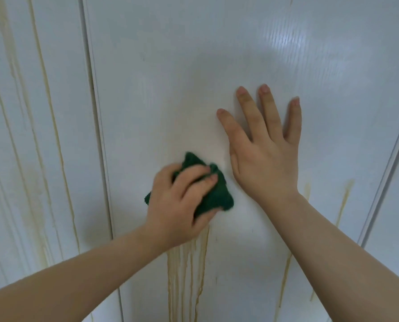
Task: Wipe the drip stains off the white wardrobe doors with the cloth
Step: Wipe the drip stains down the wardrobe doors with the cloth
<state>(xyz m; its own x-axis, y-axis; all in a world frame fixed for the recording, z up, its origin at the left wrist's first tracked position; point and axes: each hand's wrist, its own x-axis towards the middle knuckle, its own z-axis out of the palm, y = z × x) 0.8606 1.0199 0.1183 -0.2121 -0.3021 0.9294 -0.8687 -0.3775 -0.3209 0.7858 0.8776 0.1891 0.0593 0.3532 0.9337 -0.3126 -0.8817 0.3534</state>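
Green cloth (219, 198): bunched, pressed flat against the middle wardrobe door (194, 66), at about the door's mid-width.

Left hand (177, 205): over the cloth, fingers curled round it and gripping it; forearm runs down and to the left of the cloth.

Right hand (263, 156): just to the right of the cloth and slightly above it, not touching it; fingers straight and spread, palm flat on the same door.

Drip stains (187, 275): yellowish-brown streaks directly below the cloth, running down the door.

Further streaks (343, 201): thinner, well to the right of the cloth, past the right wrist.

Left wardrobe door (31, 135): left of the cloth, beyond a vertical seam; long pale-yellow runs (47, 101) over its grooved face.
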